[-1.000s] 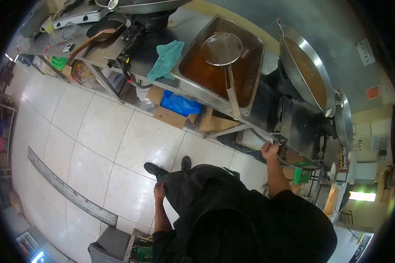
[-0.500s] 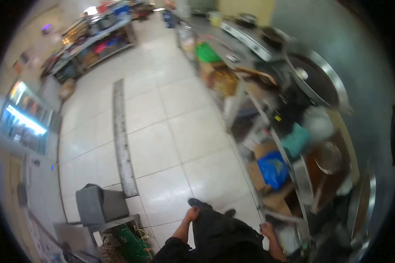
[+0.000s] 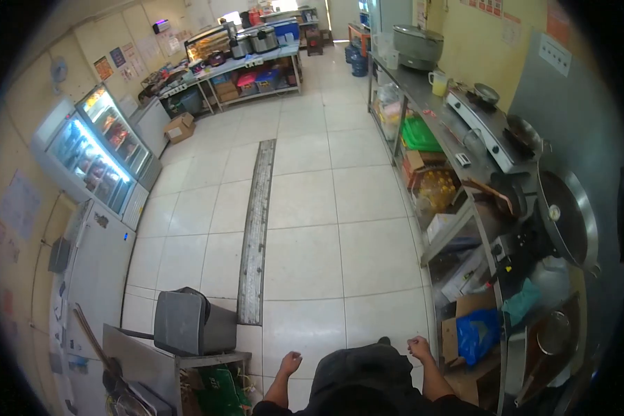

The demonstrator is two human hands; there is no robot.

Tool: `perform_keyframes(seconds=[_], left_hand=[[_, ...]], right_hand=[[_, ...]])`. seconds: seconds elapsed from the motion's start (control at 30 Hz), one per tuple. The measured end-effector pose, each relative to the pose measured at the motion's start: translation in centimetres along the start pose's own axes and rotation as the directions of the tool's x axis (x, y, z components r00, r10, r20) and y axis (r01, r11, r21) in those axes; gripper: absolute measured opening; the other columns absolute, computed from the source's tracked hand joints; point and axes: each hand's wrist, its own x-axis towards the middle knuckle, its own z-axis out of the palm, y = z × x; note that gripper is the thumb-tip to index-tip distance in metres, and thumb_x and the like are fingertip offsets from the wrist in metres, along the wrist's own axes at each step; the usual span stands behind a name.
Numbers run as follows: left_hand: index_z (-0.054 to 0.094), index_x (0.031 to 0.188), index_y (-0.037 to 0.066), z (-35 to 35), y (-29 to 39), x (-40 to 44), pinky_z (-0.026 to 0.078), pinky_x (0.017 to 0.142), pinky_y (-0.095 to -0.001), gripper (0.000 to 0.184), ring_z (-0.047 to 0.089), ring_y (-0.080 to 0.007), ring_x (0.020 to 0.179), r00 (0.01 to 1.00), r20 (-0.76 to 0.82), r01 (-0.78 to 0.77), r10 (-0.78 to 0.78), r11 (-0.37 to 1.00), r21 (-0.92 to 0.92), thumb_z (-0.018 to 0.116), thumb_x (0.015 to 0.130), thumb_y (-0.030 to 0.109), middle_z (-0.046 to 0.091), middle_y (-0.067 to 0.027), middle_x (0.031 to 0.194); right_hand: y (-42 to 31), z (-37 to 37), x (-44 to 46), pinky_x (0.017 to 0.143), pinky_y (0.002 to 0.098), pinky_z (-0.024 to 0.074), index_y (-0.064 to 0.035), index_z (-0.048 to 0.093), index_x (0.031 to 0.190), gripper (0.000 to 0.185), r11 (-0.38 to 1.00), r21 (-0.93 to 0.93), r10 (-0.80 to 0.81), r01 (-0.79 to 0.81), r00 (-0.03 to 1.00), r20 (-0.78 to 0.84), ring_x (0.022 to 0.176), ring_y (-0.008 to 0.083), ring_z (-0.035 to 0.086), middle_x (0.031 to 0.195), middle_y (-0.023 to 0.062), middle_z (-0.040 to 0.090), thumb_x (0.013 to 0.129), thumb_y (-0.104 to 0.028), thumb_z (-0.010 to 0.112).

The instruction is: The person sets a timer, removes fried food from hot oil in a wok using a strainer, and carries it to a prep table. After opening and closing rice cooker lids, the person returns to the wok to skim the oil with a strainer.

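My left hand [image 3: 290,362] hangs in the air beside my dark-clothed body [image 3: 360,371], over the white tiled floor [image 3: 303,260]. Its fingers are curled in, and nothing shows in them. On the other side, my right hand [image 3: 419,349] is also loosely closed and appears bare. It is nearest to the steel counter's lower shelf, where a blue plastic bag [image 3: 477,335] sits in a cardboard box [image 3: 449,341]. Neither hand touches any object. A grey bin [image 3: 180,322] stands farther forward of the left hand.
A steel counter [image 3: 423,107] runs along the right, bearing a gas stove [image 3: 480,128] and a big pot [image 3: 417,47]. One large wok [image 3: 565,215] is at the near right. Display fridges [image 3: 93,163] line the left. A metal drain strip [image 3: 256,236] crosses the floor.
My view has swung upward and levelled, showing more of the far room and sharper detail. Both hands stay low at my sides; the left now appears farther out from my leg.
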Motion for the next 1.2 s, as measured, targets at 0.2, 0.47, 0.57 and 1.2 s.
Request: perform_keyframes(seconds=[0.2,0.47,0.57,1.2], left_hand=[[0.059,0.1,-0.002,-1.5,-3.5,-2.1,0.05,0.064,-0.0291,0.033,0.062,-0.0175,0.071,0.959,0.03,0.282,-0.281,0.951,-0.127,0.067,0.074,0.018,0.064,-0.0128,0.076],[0.061,0.101,0.002,1.2,5.5,3.9,0.049,0.066,-0.0347,0.039,0.063,-0.0215,0.076,0.906,0.277,0.298,-0.319,0.947,0.119,0.069,0.069,0.024,0.065,-0.0145,0.082],[0.061,0.101,0.003,1.4,9.4,10.6,0.049,0.07,-0.035,0.042,0.063,-0.0228,0.08,0.91,0.313,0.25,-0.272,0.962,0.111,0.069,0.069,0.027,0.065,-0.0147,0.085],[0.064,0.098,0.008,-4.2,31.1,46.3,0.045,0.087,-0.0375,0.03,0.057,-0.03,0.1,0.988,0.071,0.136,-0.138,0.99,0.027,0.054,0.078,0.027,0.062,-0.0141,0.102]], right_hand=[[-9.0,4.3,4.8,0.049,0.0277,0.0476,0.0011,0.057,0.089,0.025,0.981,-0.184,-0.018,0.057,0.979,0.203,0.055,0.0154,0.058,0.07,0.0093,0.061,0.078,-0.021,0.062],[-10.0,2.6,17.1,0.051,0.0302,0.0478,0.0012,0.063,0.07,0.028,0.918,-0.396,0.12,-0.016,0.964,0.238,0.054,0.0162,0.059,0.06,0.0104,0.062,0.076,-0.026,0.061],[-12.3,0.6,21.4,0.052,0.0313,0.0468,0.0026,0.063,0.07,0.029,0.84,-0.538,0.274,-0.069,0.91,0.312,0.055,0.0187,0.06,0.061,0.0116,0.062,0.077,-0.025,0.062],[-31.7,0.4,44.6,0.051,0.03,0.0488,0.0017,0.06,0.08,0.025,0.955,-0.292,-0.012,0.052,0.99,0.138,0.056,0.0174,0.061,0.068,0.0125,0.063,0.075,-0.023,0.061]])
